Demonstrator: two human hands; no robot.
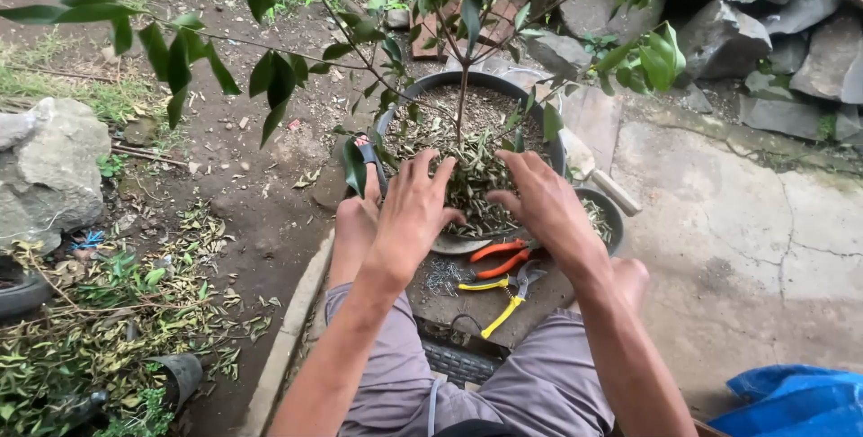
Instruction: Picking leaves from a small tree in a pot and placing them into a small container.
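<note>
Pot [539, 145] before knees; pruners [497, 255], pliers [505, 298] between.

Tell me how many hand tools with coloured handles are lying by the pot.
2: orange-handled pruners just below the right hand, and yellow-handled pliers beneath those, nearer the knees. Parts lie under the right wrist, so another could be hidden.

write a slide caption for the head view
Both hands, left and right, spread over leaf clippings in a potted sapling's pot, orange and yellow pliers below.
</note>
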